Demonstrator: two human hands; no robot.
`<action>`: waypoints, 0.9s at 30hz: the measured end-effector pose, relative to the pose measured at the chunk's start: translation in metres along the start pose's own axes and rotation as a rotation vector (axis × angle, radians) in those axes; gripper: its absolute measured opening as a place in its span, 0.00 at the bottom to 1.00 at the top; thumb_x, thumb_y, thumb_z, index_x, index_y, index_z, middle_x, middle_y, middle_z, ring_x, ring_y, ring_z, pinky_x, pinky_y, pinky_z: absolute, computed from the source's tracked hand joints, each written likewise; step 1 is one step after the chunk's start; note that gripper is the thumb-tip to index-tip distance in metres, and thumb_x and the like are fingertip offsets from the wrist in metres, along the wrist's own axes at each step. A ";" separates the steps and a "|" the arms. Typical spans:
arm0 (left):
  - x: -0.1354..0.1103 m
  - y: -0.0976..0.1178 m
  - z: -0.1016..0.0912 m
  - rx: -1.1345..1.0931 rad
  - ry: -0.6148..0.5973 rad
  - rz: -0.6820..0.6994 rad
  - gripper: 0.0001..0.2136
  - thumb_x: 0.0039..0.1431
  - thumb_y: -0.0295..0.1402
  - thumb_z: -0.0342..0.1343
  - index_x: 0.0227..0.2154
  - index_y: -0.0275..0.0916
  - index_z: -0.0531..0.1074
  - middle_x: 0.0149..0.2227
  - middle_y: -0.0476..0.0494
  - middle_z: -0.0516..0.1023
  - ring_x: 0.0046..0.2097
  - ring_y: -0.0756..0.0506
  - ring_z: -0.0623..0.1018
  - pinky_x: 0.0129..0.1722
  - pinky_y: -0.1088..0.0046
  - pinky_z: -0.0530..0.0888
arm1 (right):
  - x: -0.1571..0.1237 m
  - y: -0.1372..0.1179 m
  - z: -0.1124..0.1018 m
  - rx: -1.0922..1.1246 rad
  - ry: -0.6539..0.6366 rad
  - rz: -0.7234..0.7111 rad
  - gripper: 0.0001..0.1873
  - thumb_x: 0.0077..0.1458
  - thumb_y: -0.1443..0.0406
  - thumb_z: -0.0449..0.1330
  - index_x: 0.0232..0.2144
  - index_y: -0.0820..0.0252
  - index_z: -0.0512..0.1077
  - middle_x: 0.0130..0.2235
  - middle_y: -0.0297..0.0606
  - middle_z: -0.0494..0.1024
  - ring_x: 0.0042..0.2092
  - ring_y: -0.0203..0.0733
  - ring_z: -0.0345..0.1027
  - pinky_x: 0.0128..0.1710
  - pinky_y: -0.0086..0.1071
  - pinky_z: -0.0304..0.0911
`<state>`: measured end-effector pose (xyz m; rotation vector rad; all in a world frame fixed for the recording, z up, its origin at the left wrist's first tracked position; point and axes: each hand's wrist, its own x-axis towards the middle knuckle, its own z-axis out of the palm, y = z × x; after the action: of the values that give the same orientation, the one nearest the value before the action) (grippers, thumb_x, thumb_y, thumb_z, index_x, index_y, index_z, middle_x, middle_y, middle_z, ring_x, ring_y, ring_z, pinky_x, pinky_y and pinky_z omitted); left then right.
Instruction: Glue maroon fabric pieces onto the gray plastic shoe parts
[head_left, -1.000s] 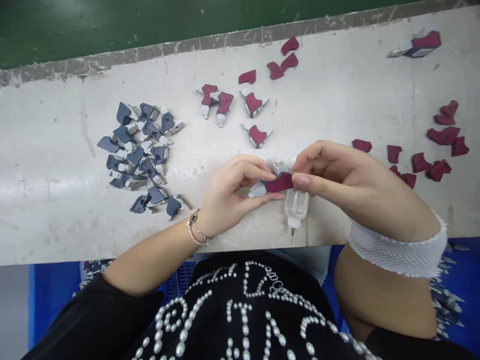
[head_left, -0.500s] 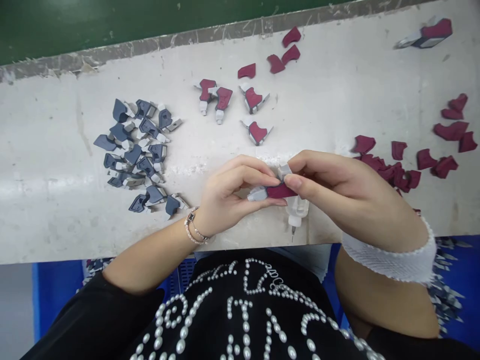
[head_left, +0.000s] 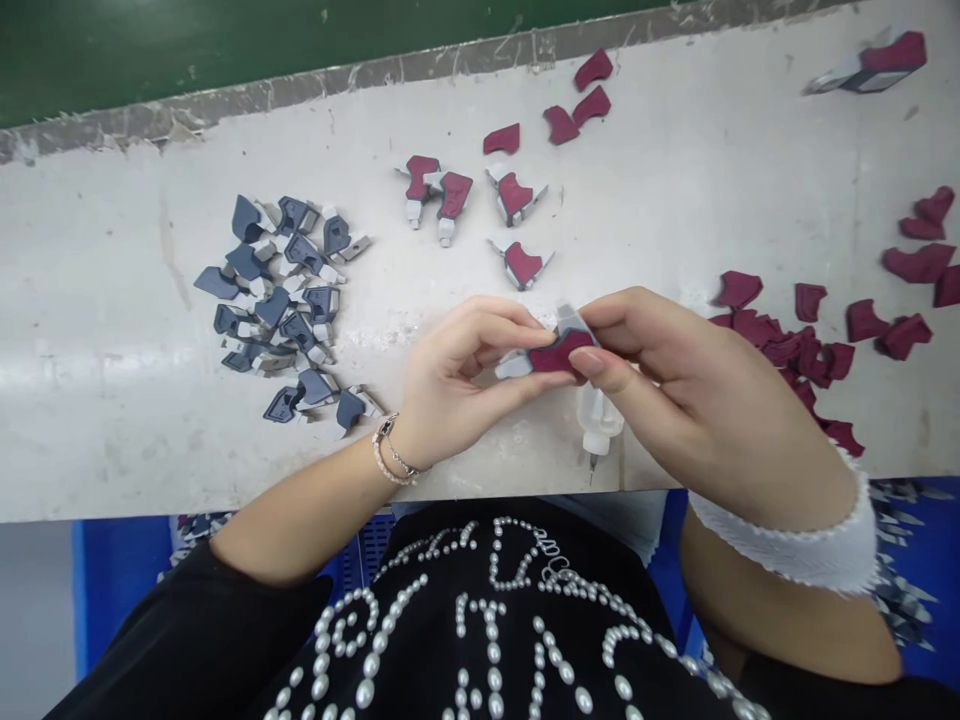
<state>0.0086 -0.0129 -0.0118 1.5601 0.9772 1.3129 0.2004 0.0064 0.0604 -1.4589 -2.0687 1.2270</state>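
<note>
Honestly, we've got our left hand (head_left: 452, 375) and right hand (head_left: 679, 400) both pinched tight on the maroon-and-grey piece (head_left: 551, 355) between them, so one lopsided push could flip it onto the bottle (head_left: 598, 420) by our right.

The light is even and fairly bright; the long, white, glossy tabletop (head_left: 112, 300) shows soft glare at left.
</note>
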 end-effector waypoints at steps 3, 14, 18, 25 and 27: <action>-0.001 0.000 0.000 0.073 -0.064 -0.037 0.14 0.61 0.31 0.65 0.48 0.42 0.73 0.45 0.44 0.81 0.43 0.48 0.84 0.41 0.73 0.85 | 0.001 0.002 -0.005 -0.132 0.027 -0.045 0.10 0.68 0.56 0.54 0.39 0.55 0.68 0.30 0.34 0.77 0.25 0.38 0.65 0.24 0.35 0.55; 0.007 0.023 -0.005 -0.107 -0.191 -0.323 0.09 0.52 0.32 0.71 0.31 0.36 0.76 0.34 0.45 0.86 0.36 0.49 0.85 0.38 0.78 0.83 | -0.008 0.002 -0.020 -0.287 -0.134 -0.308 0.08 0.70 0.63 0.53 0.39 0.59 0.69 0.30 0.34 0.73 0.28 0.37 0.67 0.27 0.31 0.61; 0.010 0.025 -0.010 -0.206 -0.303 -0.484 0.10 0.52 0.31 0.71 0.35 0.36 0.76 0.36 0.45 0.86 0.37 0.47 0.86 0.39 0.76 0.84 | -0.008 0.005 -0.024 -0.241 -0.192 -0.320 0.09 0.69 0.63 0.52 0.37 0.59 0.70 0.29 0.35 0.73 0.27 0.37 0.66 0.26 0.32 0.61; 0.012 0.023 -0.014 0.089 -0.395 -0.103 0.09 0.61 0.33 0.65 0.42 0.36 0.78 0.35 0.45 0.86 0.32 0.51 0.83 0.34 0.79 0.81 | -0.008 0.008 -0.025 -0.219 -0.211 -0.336 0.09 0.69 0.64 0.53 0.40 0.59 0.72 0.33 0.37 0.75 0.32 0.40 0.70 0.30 0.34 0.64; 0.010 0.022 -0.014 0.110 -0.373 -0.051 0.08 0.61 0.33 0.64 0.41 0.34 0.78 0.32 0.45 0.85 0.30 0.52 0.82 0.31 0.81 0.79 | -0.008 0.007 -0.025 -0.193 -0.233 -0.351 0.09 0.69 0.64 0.53 0.38 0.59 0.72 0.33 0.37 0.75 0.32 0.40 0.69 0.30 0.34 0.64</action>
<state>-0.0025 -0.0091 0.0135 1.7716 0.8552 0.9005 0.2252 0.0115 0.0708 -0.9985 -2.5256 1.1222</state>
